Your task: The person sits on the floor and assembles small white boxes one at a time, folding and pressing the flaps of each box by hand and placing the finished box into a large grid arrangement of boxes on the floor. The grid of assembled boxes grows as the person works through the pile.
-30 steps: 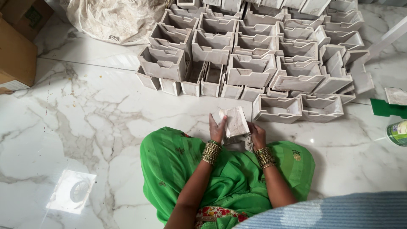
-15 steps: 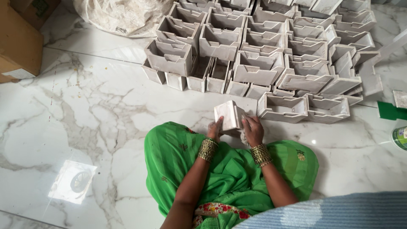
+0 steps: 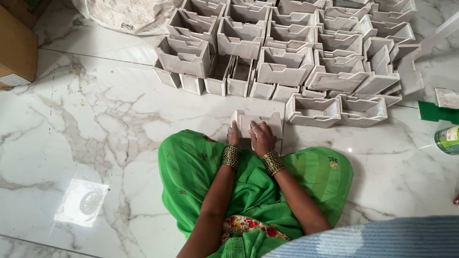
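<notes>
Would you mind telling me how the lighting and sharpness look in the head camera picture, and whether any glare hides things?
Head view: even, soft daylight, faint shadows only; a bright window reflection glares on the polished marble floor at lower left, hiding nothing handled; the left hand, right hand and the white box between them are sharp; the stacked white boxes lean outward slightly, wide-lens distortion.

Both my forearms run up from the lower centre of the frame, converging toward the middle, a beaded bangle on each wrist. My left hand (image 3: 233, 136) sits fingers-forward, partly hidden. My right hand (image 3: 261, 138) lies just beside it, palm down, fingers curled forward in a grasp.
</notes>
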Action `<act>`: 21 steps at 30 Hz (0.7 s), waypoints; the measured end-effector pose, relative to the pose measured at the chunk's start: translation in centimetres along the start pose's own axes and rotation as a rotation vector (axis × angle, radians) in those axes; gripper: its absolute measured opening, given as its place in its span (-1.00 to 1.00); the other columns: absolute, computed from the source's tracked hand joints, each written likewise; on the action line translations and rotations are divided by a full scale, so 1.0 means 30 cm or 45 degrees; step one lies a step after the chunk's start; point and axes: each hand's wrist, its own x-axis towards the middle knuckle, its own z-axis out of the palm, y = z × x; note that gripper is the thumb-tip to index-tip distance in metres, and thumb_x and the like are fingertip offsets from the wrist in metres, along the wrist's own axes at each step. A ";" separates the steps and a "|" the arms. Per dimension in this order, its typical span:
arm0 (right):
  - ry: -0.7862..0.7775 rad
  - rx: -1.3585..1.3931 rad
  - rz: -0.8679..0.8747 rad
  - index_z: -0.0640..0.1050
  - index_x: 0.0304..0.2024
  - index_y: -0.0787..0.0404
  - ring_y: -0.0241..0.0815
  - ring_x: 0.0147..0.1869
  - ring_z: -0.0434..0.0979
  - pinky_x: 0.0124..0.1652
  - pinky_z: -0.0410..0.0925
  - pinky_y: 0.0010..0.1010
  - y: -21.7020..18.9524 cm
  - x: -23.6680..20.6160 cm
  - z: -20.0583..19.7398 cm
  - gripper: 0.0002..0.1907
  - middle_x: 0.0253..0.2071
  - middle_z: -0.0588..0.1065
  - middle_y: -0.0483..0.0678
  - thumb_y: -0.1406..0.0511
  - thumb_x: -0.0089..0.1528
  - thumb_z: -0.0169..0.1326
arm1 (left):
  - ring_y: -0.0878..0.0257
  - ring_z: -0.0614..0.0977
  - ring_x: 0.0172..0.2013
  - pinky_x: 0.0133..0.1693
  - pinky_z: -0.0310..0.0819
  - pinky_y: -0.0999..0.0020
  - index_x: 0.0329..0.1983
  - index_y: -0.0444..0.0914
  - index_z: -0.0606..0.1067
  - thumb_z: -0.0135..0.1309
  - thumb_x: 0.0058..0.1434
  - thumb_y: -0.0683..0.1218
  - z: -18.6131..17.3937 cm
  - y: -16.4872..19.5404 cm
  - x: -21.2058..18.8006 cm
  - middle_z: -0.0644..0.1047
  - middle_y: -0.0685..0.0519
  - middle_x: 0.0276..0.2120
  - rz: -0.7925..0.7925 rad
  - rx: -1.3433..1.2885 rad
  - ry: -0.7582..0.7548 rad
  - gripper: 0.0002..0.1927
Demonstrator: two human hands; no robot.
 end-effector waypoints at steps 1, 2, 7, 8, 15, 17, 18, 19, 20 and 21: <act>-0.005 -0.017 -0.001 0.61 0.10 0.11 0.02 -0.01 0.52 -0.19 0.41 -0.07 -0.005 0.001 0.001 -0.62 -0.10 0.47 -0.04 0.21 0.24 0.17 | -0.22 0.45 0.18 0.23 0.26 -0.03 0.28 -0.27 0.40 -0.39 0.27 0.54 0.002 -0.001 -0.001 0.46 -0.31 0.17 0.001 -0.028 -0.025 -0.07; -0.010 -0.035 0.000 0.60 0.11 0.10 0.02 -0.01 0.51 -0.20 0.41 -0.06 -0.009 0.002 0.001 -0.62 -0.09 0.47 -0.04 0.21 0.24 0.17 | -0.22 0.43 0.21 0.25 0.26 -0.02 0.30 -0.27 0.37 -0.42 0.24 0.57 0.005 -0.002 -0.002 0.45 -0.32 0.19 0.003 -0.055 -0.051 -0.03; -0.057 -0.030 -0.020 0.59 0.10 0.09 0.01 0.01 0.51 -0.14 0.43 -0.09 -0.015 -0.004 -0.006 -0.65 -0.08 0.46 -0.06 0.23 0.27 0.15 | -0.29 0.42 0.19 0.24 0.24 -0.05 0.36 -0.31 0.33 -0.18 0.25 0.54 0.028 -0.010 -0.010 0.43 -0.37 0.18 0.312 0.151 -0.002 -0.04; -0.051 -0.069 -0.063 0.59 0.10 0.10 0.03 0.01 0.49 -0.13 0.44 -0.09 -0.020 -0.006 -0.008 -0.65 -0.07 0.46 -0.04 0.25 0.26 0.15 | -0.30 0.38 0.20 0.23 0.21 -0.06 0.41 -0.31 0.27 -0.09 0.25 0.53 0.030 -0.011 -0.011 0.40 -0.38 0.19 0.435 0.183 0.025 -0.02; -0.121 0.288 0.061 0.67 -0.05 0.12 0.01 -0.11 0.57 -0.13 0.45 -0.19 0.002 0.007 -0.046 -0.74 -0.20 0.52 -0.02 0.27 0.21 0.19 | -0.12 0.55 0.02 0.14 0.36 0.04 0.47 -0.24 0.23 0.15 0.24 0.20 0.030 -0.014 -0.026 0.55 -0.21 0.00 0.575 0.260 0.111 -0.18; 0.019 0.265 0.082 0.69 -0.12 0.14 0.04 -0.11 0.58 -0.12 0.45 -0.20 0.054 0.009 -0.077 -0.80 -0.21 0.54 0.01 0.29 0.22 0.19 | -0.10 0.55 0.05 0.16 0.37 0.07 0.50 -0.21 0.20 0.17 0.27 0.12 0.026 -0.011 -0.022 0.55 -0.21 0.02 0.585 0.296 0.080 -0.21; 0.088 0.253 0.091 0.69 -0.15 0.16 0.05 -0.11 0.58 -0.12 0.45 -0.21 0.088 0.010 -0.096 -0.83 -0.22 0.55 0.02 0.30 0.23 0.19 | -0.10 0.56 0.06 0.15 0.38 0.08 0.48 -0.21 0.21 0.19 0.25 0.09 0.024 -0.007 -0.016 0.51 -0.21 0.09 0.602 0.250 0.108 -0.21; 0.162 0.260 0.149 0.68 -0.15 0.18 0.03 -0.10 0.60 -0.09 0.45 -0.22 0.128 0.012 -0.116 -0.83 -0.20 0.57 0.03 0.28 0.25 0.20 | -0.10 0.57 0.06 0.15 0.39 0.09 0.47 -0.20 0.21 0.20 0.23 0.06 0.023 -0.008 -0.013 0.48 -0.22 0.15 0.613 0.204 0.132 -0.22; 0.236 0.267 0.209 0.67 -0.14 0.20 0.01 -0.10 0.62 -0.07 0.45 -0.24 0.168 0.015 -0.137 -0.83 -0.19 0.59 0.03 0.26 0.27 0.21 | -0.10 0.58 0.07 0.14 0.40 0.11 0.46 -0.19 0.21 0.21 0.21 0.04 0.021 -0.009 -0.010 0.44 -0.23 0.22 0.623 0.162 0.154 -0.22; 0.292 0.304 0.324 0.68 -0.15 0.21 0.00 -0.10 0.63 -0.06 0.45 -0.26 0.206 0.018 -0.158 -0.80 -0.19 0.60 0.04 0.25 0.25 0.22 | -0.11 0.55 0.11 0.17 0.38 0.10 0.47 -0.18 0.21 0.22 0.21 0.03 0.020 -0.009 -0.004 0.43 -0.22 0.23 0.600 0.183 0.147 -0.21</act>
